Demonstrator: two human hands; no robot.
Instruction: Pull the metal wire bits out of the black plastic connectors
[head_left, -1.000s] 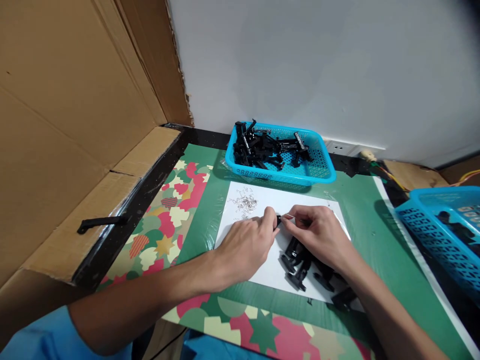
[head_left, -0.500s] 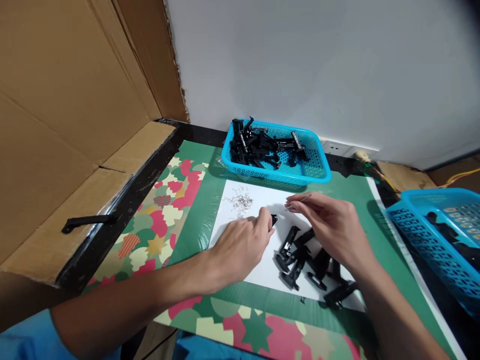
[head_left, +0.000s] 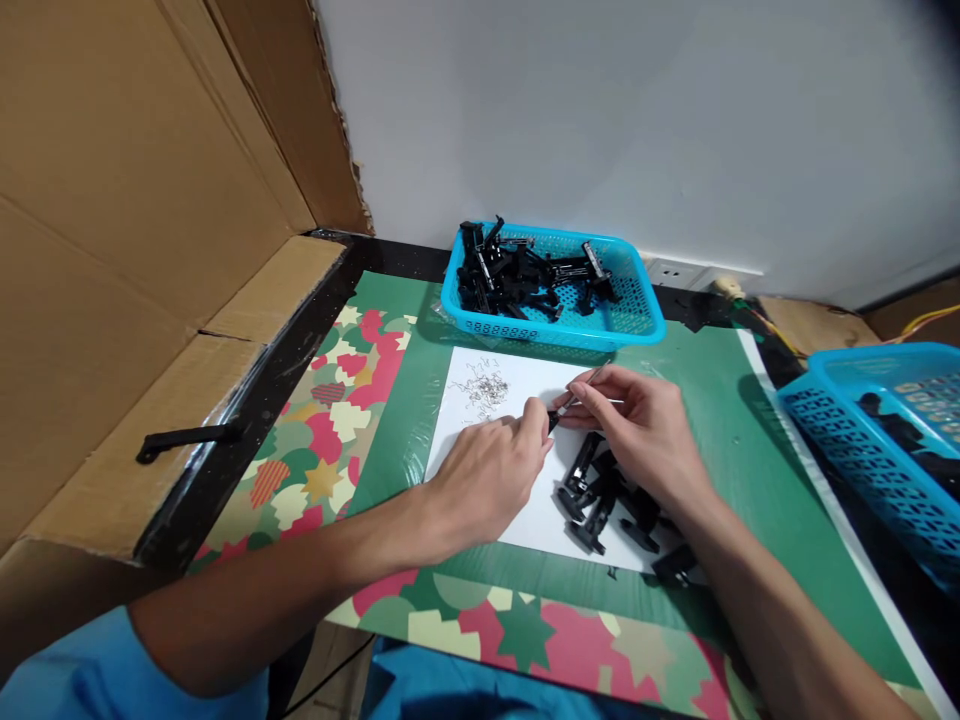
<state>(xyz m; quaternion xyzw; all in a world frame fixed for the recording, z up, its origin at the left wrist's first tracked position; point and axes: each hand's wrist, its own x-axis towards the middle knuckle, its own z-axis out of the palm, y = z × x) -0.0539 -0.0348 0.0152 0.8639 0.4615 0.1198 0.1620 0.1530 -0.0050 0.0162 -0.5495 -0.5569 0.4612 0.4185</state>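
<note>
"Left hand [head_left: 491, 475]?"
"I list: fingers closed round one black part [head_left: 553, 421], over the white paper [head_left: 525, 372]."
"Right hand [head_left: 646, 420]?"
"I list: fingertips pinched on one thin metal tool [head_left: 565, 406], just right of that part."

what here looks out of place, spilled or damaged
A tiny black scrap lies just off the near edge of the white sheet, apart from the black parts by the right hand. At left, the upright cardboard has a ragged, torn-looking edge. Nothing looks clearly spilled; thin wiry bits are loosely heaped on the sheet.
</note>
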